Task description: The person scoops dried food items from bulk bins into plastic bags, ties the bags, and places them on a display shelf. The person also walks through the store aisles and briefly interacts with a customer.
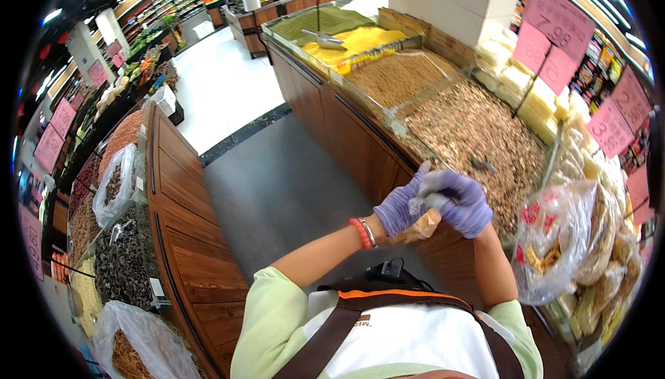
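Observation:
Both hands wear purple knit gloves and meet in front of my chest, beside the bulk-food counter's edge. A small clear plastic bag (423, 225) with tan contents hangs below them. My left hand (402, 205) grips the bag's gathered top, its thumb and index finger pointing up. Curled against the same top is my right hand (462, 202), slightly blurred by motion. Just beyond them lies a bin of mixed small dried pieces (478, 130), brown and pinkish, with a dark object (483, 165) on top. What the bag holds is not clear.
A metal scoop (324, 40) rests in yellow grain (358, 44) at the far end. To the right sits an open plastic bag (553, 244) with dried food, near pink price signs (558, 21). A second wooden counter (197, 275) stands left across the grey floor (275, 187).

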`<act>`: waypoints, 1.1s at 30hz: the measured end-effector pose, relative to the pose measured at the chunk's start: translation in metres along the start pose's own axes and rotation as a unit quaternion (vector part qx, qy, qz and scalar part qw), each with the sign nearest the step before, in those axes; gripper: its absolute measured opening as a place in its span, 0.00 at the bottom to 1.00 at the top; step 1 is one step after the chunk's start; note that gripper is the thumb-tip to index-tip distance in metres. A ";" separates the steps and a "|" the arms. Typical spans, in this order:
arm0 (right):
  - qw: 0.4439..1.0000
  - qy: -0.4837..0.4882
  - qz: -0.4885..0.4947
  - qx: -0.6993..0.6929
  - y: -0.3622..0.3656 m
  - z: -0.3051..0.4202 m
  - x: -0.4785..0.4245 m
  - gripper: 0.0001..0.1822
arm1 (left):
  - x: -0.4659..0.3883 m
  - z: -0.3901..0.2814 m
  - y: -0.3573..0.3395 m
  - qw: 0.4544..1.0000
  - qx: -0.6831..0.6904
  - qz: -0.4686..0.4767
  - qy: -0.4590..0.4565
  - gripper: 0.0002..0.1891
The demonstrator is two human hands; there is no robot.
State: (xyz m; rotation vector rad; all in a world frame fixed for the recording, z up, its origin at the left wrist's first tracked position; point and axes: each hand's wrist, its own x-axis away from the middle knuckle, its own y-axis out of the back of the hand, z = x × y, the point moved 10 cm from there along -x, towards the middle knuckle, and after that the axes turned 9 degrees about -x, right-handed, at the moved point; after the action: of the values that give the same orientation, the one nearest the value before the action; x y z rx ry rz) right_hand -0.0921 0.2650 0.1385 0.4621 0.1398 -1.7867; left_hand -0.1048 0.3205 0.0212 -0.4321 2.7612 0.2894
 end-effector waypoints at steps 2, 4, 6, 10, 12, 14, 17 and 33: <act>0.993 0.005 -0.103 -0.062 0.020 -0.010 -0.022 0.13 | -0.013 0.042 0.007 0.977 0.202 -0.008 0.070 0.20; 0.996 -0.037 -0.079 -0.017 0.025 -0.029 -0.040 0.13 | -0.034 0.043 0.022 0.980 0.199 -0.004 0.005 0.20; 1.000 -0.013 -0.010 0.011 0.031 -0.063 -0.058 0.12 | -0.050 0.032 0.036 0.998 -0.019 -0.028 -0.056 0.19; 0.986 -0.054 -0.127 -0.093 0.072 -0.091 -0.089 0.10 | -0.071 0.030 0.056 0.956 0.263 0.001 0.127 0.21; 0.978 -0.055 -0.136 -0.148 0.095 -0.113 -0.104 0.09 | -0.094 -0.001 0.082 0.999 0.013 -0.026 0.044 0.20; 0.966 -0.062 -0.161 -0.193 0.114 -0.121 -0.116 0.10 | -0.115 -0.019 0.094 0.996 -0.072 -0.049 0.033 0.20; 0.976 0.084 -0.136 -0.149 0.118 -0.079 -0.135 0.09 | -0.140 -0.010 0.108 0.995 0.026 -0.073 0.064 0.17; 0.969 -0.140 0.081 -0.186 0.163 -0.174 -0.173 0.32 | -0.241 0.022 0.086 0.921 -0.382 0.064 0.031 0.06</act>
State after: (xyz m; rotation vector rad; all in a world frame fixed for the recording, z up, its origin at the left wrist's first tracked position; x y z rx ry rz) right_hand 0.1379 0.4357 0.0692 -0.0492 0.2270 -1.5985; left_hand 0.0908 0.4688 0.0980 -0.4372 2.6348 1.4237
